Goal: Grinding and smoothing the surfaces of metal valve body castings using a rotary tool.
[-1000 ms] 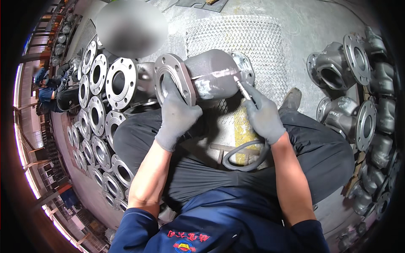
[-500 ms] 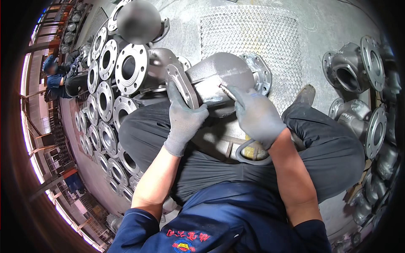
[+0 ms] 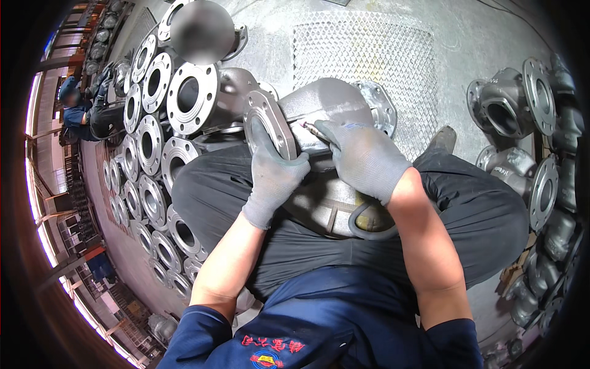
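Note:
A grey cast-metal valve body (image 3: 335, 101) with round bolt-hole flanges lies between my knees. My left hand (image 3: 273, 178), in a grey glove, is closed around the lower edge of its left flange (image 3: 281, 128), with fingers reaching to the flange's face. In my gloved right hand (image 3: 372, 160) is a slim pen-shaped grinder (image 3: 314, 130), its small reddish tip at the body's surface close behind that flange. A dark hose (image 3: 369, 235) loops out below the right hand; where it joins the tool is hidden.
Rows of flanged castings (image 3: 150, 144) stand at my left. More valve bodies (image 3: 507, 107) sit on the right. A sheet of metal mesh (image 3: 362, 46) lies on the floor ahead. Another person (image 3: 83, 111) sits at the far left. A blurred round patch covers part of the upper left.
My right hand has moved left with the grinder, bringing its tip nearer the left flange. That flange has turned slightly, so more of its face shows. My left hand still grips it.

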The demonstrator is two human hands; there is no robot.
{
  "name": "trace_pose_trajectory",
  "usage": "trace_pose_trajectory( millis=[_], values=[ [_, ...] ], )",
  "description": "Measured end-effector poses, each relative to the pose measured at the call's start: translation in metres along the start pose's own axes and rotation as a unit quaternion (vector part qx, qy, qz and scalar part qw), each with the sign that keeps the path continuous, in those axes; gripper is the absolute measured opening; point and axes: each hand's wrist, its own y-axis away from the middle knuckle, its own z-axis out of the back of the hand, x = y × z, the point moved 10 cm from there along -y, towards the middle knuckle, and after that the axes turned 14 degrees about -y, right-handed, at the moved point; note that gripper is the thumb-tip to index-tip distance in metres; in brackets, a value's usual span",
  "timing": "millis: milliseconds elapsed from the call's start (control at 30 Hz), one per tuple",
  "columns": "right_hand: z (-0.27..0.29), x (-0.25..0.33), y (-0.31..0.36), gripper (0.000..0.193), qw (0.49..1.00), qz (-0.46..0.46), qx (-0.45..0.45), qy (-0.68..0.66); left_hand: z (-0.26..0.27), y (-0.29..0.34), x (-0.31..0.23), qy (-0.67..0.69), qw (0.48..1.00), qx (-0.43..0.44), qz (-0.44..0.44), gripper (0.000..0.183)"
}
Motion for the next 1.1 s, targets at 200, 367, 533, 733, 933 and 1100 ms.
trace_pose_trajectory(
  millis=[200, 367, 533, 733, 933, 1100],
  values=[
    [-0.014, 0.014, 0.000, 0.037, 0.997, 0.076, -0.010, -0.030, -0.003, 0.001, 0.001, 0.009, 1.000, 0.014, 0.024, 0.120],
    [-0.001, -0.017, 0.008, 0.042, 1.000, 0.008, -0.023, -0.019, -0.002, 0.001, -0.003, 0.028, 0.998, 0.025, 0.045, 0.121],
    [-0.002, -0.014, 0.018, 0.042, 0.995, 0.038, -0.060, -0.074, 0.000, -0.001, -0.006, -0.007, 1.000, 0.004, 0.010, 0.121],
    [0.001, -0.032, 0.020, 0.044, 0.998, -0.037, -0.038, -0.042, -0.003, -0.005, -0.001, 0.186, 0.977, 0.095, 0.045, 0.113],
    [-0.008, -0.048, 0.029, 0.044, 0.987, -0.029, -0.121, -0.101, -0.012, -0.012, 0.016, 0.368, 0.909, 0.115, 0.158, 0.077],
    [-0.023, -0.021, 0.030, 0.045, 0.990, 0.025, -0.103, -0.091, -0.011, -0.017, 0.009, 0.398, 0.896, 0.107, 0.165, 0.074]
  ],
)
